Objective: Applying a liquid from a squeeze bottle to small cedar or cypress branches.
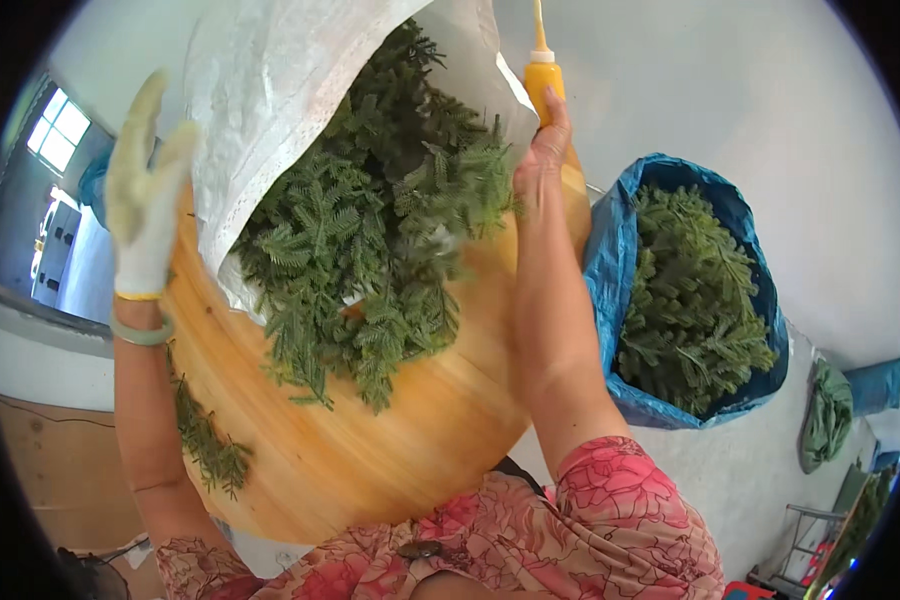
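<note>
A large white woven sack (260,110) lies on the round wooden table, its mouth toward me. Dark green fir sprigs (360,230) spill from it in a thick pile. My left hand (145,190), in a white and cream glove, is raised beside the sack's left side, fingers stretched and thumb apart, holding nothing. My bare right hand (547,145) is at the sack's right edge, close against a yellow squeeze bottle (543,80) with a long nozzle. Most of its fingers are hidden, so I cannot tell whether it grips the sack or the bottle.
The wooden table (370,460) spans the middle, with a loose fir sprig (210,440) near its left edge. At the right stands an open blue bag (610,270) full of fir sprigs. Farther right are a green sack (825,415) and a blue bundle (875,387).
</note>
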Demonstrator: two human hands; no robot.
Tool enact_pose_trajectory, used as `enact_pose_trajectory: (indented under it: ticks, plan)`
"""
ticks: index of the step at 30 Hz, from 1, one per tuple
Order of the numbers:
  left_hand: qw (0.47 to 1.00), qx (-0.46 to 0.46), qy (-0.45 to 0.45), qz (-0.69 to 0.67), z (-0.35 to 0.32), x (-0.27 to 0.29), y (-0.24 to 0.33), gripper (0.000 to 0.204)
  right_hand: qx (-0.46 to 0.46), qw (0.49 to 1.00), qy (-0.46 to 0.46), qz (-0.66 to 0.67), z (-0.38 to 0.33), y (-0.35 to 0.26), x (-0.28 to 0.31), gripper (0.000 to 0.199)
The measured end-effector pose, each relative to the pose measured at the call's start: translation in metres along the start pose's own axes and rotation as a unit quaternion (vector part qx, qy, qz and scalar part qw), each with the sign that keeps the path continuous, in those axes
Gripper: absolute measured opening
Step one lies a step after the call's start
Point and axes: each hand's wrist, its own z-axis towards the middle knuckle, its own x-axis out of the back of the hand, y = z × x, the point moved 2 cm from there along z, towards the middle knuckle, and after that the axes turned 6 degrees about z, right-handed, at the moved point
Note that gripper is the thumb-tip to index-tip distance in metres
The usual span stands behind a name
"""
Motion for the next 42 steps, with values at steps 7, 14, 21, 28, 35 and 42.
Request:
enact_pose_trajectory:
  ticks: [7, 14, 21, 28, 35, 42]
  plan:
    - [0.976, -0.183, -0.043, 0.11, -0.016, -0.016, 0.089, 0.084, 0.013, 0.99, -0.037, -0.139, -0.028, -0.051, 0.036, 0.042]
    - [0.984, -0.159, -0.062, 0.056, -0.063, -0.002, 0.108, 0.052, 0.001, 0.987, -0.051, -0.15, -0.043, -0.044, 0.031, 0.051]
    - [0.884, -0.297, -0.359, -0.048, -0.118, -0.08, 0.203, 0.042, -0.001, 0.977, -0.005, -0.212, -0.026, -0.07, 0.063, 0.047]
    - [0.866, -0.29, -0.37, -0.169, -0.107, -0.064, 0.228, 0.038, 0.152, 0.788, -0.02, -0.596, -0.042, -0.057, 0.048, 0.054]
    - [0.974, -0.142, -0.135, -0.116, -0.116, -0.013, 0.137, 0.026, 0.261, 0.628, 0.009, -0.733, -0.029, -0.055, 0.059, 0.079]
    - [0.917, 0.282, 0.09, -0.267, -0.163, 0.02, 0.053, 0.043, 0.297, 0.683, 0.049, -0.665, -0.039, -0.066, 0.071, 0.078]
